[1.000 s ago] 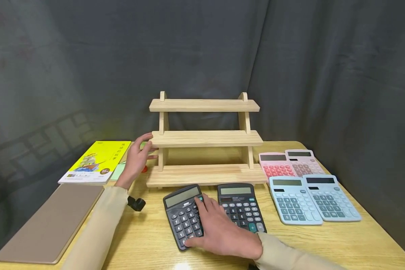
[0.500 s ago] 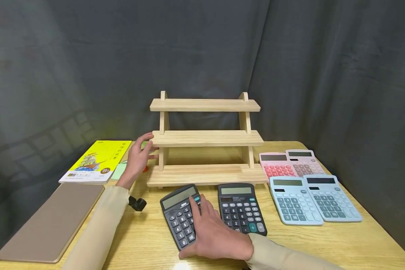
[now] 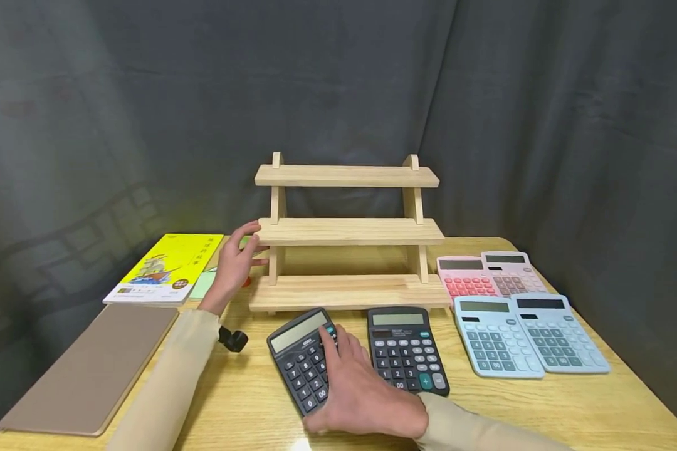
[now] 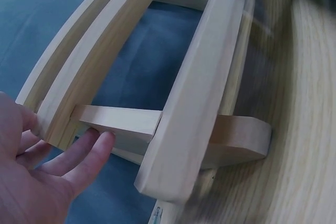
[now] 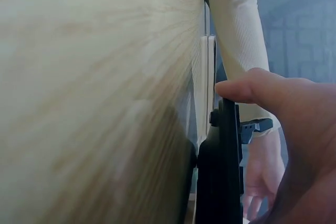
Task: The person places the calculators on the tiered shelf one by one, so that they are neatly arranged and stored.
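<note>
A three-tier wooden shelf [image 3: 346, 232] stands at the middle of the table. My left hand [image 3: 238, 260] rests against the left end of its middle tier. In the left wrist view its straight fingers [image 4: 79, 156] touch the shelf's side upright [image 4: 199, 103]. A black calculator [image 3: 299, 360] lies at an angle in front of the shelf. My right hand [image 3: 361, 391] grips it, fingers over the keys and right edge, thumb at the near edge. The right wrist view shows the thumb [image 5: 262, 90] pressed on the calculator's edge [image 5: 223, 171].
A second black calculator [image 3: 405, 347] lies just right of the held one. Two blue calculators [image 3: 496, 338] and two pink ones [image 3: 462, 275] lie at the right. A yellow book [image 3: 166, 268], a brown notebook [image 3: 93, 369] and a small black object [image 3: 234, 339] lie at the left.
The right hand has turned the black calculator, swinging its top end to the left and away from the second black one. The left hand has stayed on the shelf.
</note>
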`<move>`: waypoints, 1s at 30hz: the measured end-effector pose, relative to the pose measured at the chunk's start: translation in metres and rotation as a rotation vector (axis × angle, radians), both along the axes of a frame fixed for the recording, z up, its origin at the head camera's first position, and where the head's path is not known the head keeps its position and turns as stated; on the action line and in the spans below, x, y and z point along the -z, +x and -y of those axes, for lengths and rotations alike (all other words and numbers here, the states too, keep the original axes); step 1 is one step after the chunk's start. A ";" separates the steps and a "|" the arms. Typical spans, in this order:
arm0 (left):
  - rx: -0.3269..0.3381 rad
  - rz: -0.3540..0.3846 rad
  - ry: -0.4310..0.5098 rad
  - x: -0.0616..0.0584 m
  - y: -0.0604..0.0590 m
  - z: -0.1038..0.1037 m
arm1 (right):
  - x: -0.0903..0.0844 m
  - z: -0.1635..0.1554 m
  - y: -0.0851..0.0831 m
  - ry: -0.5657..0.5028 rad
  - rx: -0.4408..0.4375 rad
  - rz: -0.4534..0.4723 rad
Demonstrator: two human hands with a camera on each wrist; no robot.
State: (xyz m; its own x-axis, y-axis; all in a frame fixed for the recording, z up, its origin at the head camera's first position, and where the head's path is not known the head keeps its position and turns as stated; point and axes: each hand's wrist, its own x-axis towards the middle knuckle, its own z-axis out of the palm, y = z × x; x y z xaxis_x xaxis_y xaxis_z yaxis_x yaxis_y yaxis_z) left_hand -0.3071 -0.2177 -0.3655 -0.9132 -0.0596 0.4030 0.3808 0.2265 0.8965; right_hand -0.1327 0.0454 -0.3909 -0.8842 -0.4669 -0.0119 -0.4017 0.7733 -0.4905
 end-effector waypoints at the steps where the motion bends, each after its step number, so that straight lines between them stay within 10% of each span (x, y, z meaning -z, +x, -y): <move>1: 0.000 -0.004 0.001 0.000 0.000 0.000 | 0.000 -0.001 0.000 -0.006 -0.002 -0.008; 19: 0.002 -0.002 0.034 0.004 -0.002 -0.001 | -0.005 -0.020 -0.003 -0.086 0.002 -0.114; 30: 0.001 -0.005 0.054 0.004 -0.002 -0.001 | -0.044 -0.031 -0.025 -0.197 0.100 -0.220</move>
